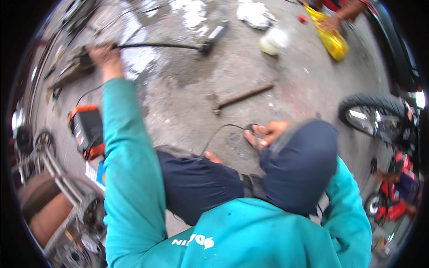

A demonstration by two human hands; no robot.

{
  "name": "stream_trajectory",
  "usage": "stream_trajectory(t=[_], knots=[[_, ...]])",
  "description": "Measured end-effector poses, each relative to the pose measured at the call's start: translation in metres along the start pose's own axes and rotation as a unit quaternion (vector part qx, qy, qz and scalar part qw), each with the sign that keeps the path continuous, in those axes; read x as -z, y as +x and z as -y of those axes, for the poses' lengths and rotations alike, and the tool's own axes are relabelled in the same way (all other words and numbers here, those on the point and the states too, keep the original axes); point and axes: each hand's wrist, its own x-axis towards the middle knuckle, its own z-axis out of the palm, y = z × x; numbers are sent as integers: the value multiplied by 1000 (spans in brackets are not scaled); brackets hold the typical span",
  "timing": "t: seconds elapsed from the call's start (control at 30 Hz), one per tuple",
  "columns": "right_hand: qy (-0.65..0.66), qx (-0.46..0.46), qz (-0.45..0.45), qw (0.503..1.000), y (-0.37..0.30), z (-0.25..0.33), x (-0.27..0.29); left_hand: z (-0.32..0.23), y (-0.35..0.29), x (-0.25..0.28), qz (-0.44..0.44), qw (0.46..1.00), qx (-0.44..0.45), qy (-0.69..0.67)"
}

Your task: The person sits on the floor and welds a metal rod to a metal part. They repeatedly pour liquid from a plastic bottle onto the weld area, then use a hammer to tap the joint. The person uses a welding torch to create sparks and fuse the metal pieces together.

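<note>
My left hand (105,56) reaches out to the far left, its fingers blurred and closed at the end of a long black rod (161,45). The rod's other end meets a dark block-like piece (214,38). Right beside that hand lies a dark, rough metal piece (73,69). My right hand (273,129) comes out past my right knee, low over the floor. Its fingers are curled at a small dark thing where a thin black cable (219,134) ends; what it is I cannot make out. In front lies a hammer (243,96) with a brown handle.
An orange-and-black box-shaped machine (87,129) stands by my left sleeve. Metal frames and a rusty drum (49,210) fill the lower left. A motorcycle wheel (371,114) is at right. Far right, another person's hand (330,23) touches a yellow bag (328,33), near a whitish container (272,41).
</note>
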Motion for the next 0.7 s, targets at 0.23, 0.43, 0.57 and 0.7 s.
stream_trajectory(t=[0.23, 0.43, 0.57, 0.7], knots=[[-18, 100, -138, 985, 93, -53, 39, -14, -26, 27, 155, 969, 145, -128], [-147, -88, -301, 938, 77, -189, 90, -38, -73, -6, 72, 973, 210, -70], [-111, 26, -482, 869, 54, -190, 97, -59, -96, 44, 19, 983, 183, -21], [-88, 162, -607, 773, 82, -97, 193, -38, -146, 86, -40, 990, 132, -38]])
